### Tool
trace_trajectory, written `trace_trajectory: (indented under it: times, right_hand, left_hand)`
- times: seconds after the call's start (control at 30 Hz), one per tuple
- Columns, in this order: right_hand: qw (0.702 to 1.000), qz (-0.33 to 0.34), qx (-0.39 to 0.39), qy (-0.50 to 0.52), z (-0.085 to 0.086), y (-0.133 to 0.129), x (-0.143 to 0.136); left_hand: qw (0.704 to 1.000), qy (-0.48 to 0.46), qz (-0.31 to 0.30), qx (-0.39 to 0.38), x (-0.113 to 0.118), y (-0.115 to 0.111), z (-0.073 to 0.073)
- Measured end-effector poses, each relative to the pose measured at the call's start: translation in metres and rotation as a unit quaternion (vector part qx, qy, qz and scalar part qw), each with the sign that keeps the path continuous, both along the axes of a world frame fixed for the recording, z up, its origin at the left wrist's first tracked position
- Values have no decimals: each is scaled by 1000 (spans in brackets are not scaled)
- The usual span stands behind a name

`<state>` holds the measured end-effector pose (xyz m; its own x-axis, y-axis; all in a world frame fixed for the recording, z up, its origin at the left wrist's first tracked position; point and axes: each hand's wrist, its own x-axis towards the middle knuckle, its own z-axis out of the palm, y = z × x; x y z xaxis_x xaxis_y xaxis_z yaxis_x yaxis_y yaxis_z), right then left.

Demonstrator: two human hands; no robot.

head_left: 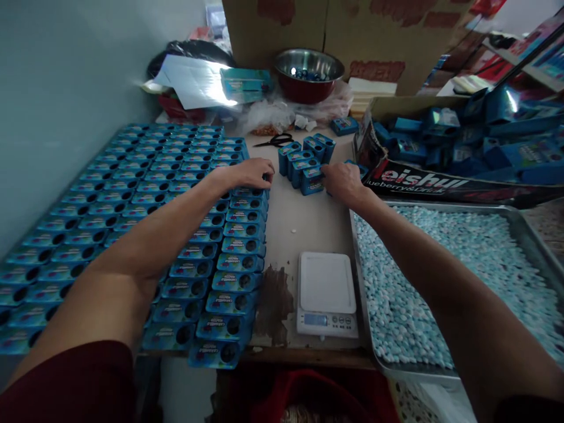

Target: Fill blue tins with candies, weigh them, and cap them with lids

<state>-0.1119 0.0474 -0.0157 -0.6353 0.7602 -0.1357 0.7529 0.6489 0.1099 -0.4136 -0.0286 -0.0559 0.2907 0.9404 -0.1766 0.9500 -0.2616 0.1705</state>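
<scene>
Long rows of small blue boxes with round holes on top (pixel 152 185) fill the left of the table. My left hand (pixel 255 173) rests over the right-hand rows near their far end, fingers curled; what it holds, if anything, is hidden. In the middle stands a small cluster of blue boxes (pixel 296 157). My right hand (pixel 343 181) has its fingertips at the right side of the nearest box (pixel 312 181) of that cluster, fingers bent around its edge.
A white digital scale (pixel 327 282) lies near the front edge. At right are a metal tray of pale blue pellets (pixel 405 294) and a carton of blue boxes (pixel 418 183). Black scissors (pixel 277 140) and a steel bowl (pixel 308 82) are farther back.
</scene>
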Motion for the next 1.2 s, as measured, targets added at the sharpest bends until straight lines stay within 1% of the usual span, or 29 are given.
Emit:
trace_trajectory:
  times: [0.07,0.13,0.2,0.27,0.33,0.37,0.43,0.5,0.57,0.63,0.7,0.73,0.8,0.83,0.87,0.9,0.93,0.97,1.0,1.03,1.07,1.1,1.13,1.17,1.2]
  right_hand:
    - [1000,-2,-3,13,4,-1,1]
    - [999,-1,-6,35,10,-6,6]
    - [998,-3,-7,61,16,-18,16]
    - [997,-9,-7,82,22,-37,33]
    - [995,-5,-17,100,29,-63,56]
    - [994,2,-27,106,31,-78,70]
    - [992,22,-50,111,32,-110,101]
    - [991,40,-67,111,27,-142,131]
    - [989,53,-76,118,14,-170,156]
    - [986,60,-80,136,1,-192,173]
    - [982,54,-79,162,-9,-207,182]
    - [980,45,-80,180,-11,-212,185]
    - [966,16,-100,238,-10,-215,193]
    - [951,-5,-122,285,-8,-214,198]
    - [924,-32,-156,347,-6,-209,205]
    - [882,-68,-200,422,-4,-202,213]
    - [821,-117,-252,499,-3,-194,223]
    - [744,-178,-300,570,-3,-185,234]
    - [652,-250,-345,627,-5,-176,245]
    - [566,-326,-381,654,-9,-167,256]
    - [499,-394,-384,669,-14,-161,267]
    - [450,-446,-373,678,-20,-158,276]
    - [418,-483,-361,680,-27,-157,284]
    - [401,-504,-349,681,-33,-159,289]
    - [395,-511,-345,681,-40,-162,292]
  left_hand:
    - [999,-24,-25,-27,-10,-1,7]
    - [997,-55,-16,-49,-14,0,10]
    - [995,-96,8,-40,-14,0,8]
    - [990,-138,28,7,-12,-1,2]
    - [986,-155,46,48,-8,-6,-3]
    - [984,-155,63,61,-6,-9,-5]
    - [978,-149,117,89,-4,-17,-2]
    - [960,-155,183,142,-4,-25,5]
    - [941,-159,235,185,-3,-33,16]
    - [931,-155,268,193,-2,-40,26]
    - [932,-143,283,176,2,-48,33]
    - [935,-137,282,169,5,-53,36]
    - [941,-124,267,167,9,-64,40]
    - [943,-119,259,173,12,-71,41]
    - [944,-115,252,179,14,-79,43]
    - [945,-112,247,184,17,-87,44]
    - [946,-109,242,188,20,-96,46]
    - [947,-105,235,191,24,-106,46]
    - [950,-101,224,193,29,-115,45]
    - [954,-98,209,193,34,-124,43]
    - [958,-95,192,192,40,-133,38]
    - [961,-95,177,190,47,-141,32]
    - [964,-95,165,187,53,-147,24]
    - [965,-95,159,184,59,-153,14]
    - [966,-96,161,180,65,-157,4]
